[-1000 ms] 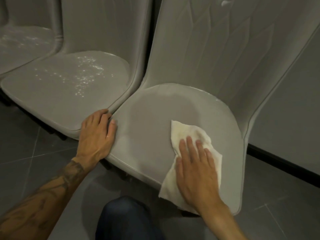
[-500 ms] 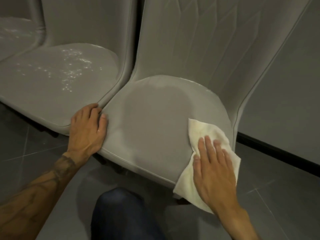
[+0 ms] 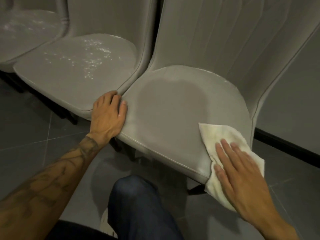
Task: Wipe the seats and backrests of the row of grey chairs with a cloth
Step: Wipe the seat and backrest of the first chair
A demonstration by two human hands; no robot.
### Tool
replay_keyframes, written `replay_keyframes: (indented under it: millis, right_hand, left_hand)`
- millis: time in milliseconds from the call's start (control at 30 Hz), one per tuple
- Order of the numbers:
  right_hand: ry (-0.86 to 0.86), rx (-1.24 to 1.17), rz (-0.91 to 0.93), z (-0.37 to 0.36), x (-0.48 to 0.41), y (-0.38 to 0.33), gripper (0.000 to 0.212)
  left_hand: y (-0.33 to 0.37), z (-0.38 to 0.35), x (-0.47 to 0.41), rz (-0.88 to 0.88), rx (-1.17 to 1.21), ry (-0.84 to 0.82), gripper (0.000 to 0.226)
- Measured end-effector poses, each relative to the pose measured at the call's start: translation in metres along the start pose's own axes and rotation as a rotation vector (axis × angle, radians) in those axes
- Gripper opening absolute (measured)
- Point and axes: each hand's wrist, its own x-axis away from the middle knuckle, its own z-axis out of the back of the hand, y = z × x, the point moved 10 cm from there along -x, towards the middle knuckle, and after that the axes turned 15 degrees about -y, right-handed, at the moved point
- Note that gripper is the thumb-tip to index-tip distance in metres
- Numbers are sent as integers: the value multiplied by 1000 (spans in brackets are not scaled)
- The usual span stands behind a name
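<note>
A cream cloth [image 3: 218,135] lies over the front right corner of the nearest grey chair seat [image 3: 169,110], partly hanging off the edge. My right hand [image 3: 240,172] presses flat on the cloth, fingers together. My left hand [image 3: 108,113] grips the seat's front left edge, where it meets the neighbouring chair seat [image 3: 69,66]. That neighbouring seat shows glistening droplets. The nearest chair's quilted backrest [image 3: 225,37] rises behind its seat. A third seat [image 3: 22,30] shows at the far left.
Dark grey floor tiles [image 3: 31,132] run under and before the chairs. My knee in dark trousers [image 3: 138,201] sits below the seat's front edge. A grey wall with a black skirting strip [image 3: 285,144] stands right of the nearest chair.
My right hand has slid the cloth across the seat from the front middle to the front right corner. The left hand has kept its grip on the seat edge.
</note>
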Motion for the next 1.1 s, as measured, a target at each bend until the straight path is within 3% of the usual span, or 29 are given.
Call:
replay_keyframes:
  millis: [167,300,500,600,800,967,1100]
  right_hand:
    - [-14,51,12,7,-4,-30,64]
    - [-10,111,185,16,-37,-83,59]
    - [-61,108,201,5,0,-19,61]
    - [-35,159,203,7,-7,-32,62]
    - [-3,229,293,25,-82,-134,63]
    - [-22,187,378,14,-56,-104,63]
    - [-4,218,332,19,-81,-137,63]
  left_hand:
    - [2,3,0,-15,-10,-22,38]
    - [3,3,0,-17,-9,-33,38]
    - [0,1,-2,-41,-5,-8,33]
    - [-4,-2,-4,-40,4,-15,41]
    - [-6,-1,-9,-81,-61,-75,50]
    - [-15,1,-10,-184,-164,-141,54]
    - [-27,0,-4,-101,-146,-108,59]
